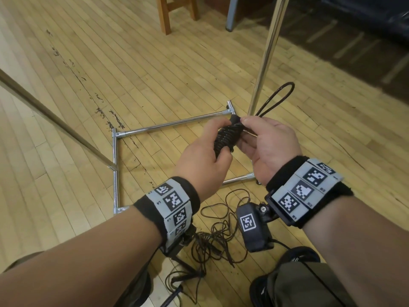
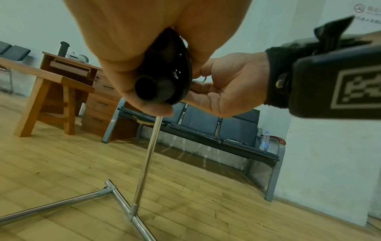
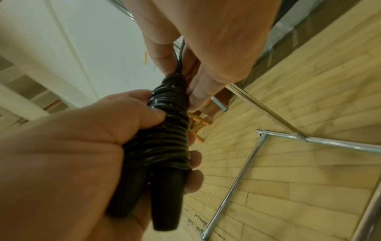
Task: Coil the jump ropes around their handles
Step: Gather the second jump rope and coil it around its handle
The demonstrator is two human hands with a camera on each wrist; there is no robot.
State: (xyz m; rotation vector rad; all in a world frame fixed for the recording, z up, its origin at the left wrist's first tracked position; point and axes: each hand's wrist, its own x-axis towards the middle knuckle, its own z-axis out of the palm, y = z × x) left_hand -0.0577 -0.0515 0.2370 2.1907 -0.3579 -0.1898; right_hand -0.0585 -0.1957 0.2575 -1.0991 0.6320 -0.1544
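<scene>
Wood plank floor (image 1: 93, 69) fills the frame; a chrome rack base (image 1: 115, 151) lies mid-frame. Brown tangle of a second rope (image 1: 218, 238) sits bottom centre, seemingly not yet coiled. Centre frame, left hand (image 1: 199, 160) grips the paired black handles (image 3: 156, 195), the coiled rope (image 1: 225, 138) wound tight round them. Right hand (image 1: 270, 142) pinches the last loop (image 1: 277, 97) at the top. Looks like the finishing step: the loop likely needs tucking under a turn.
</scene>
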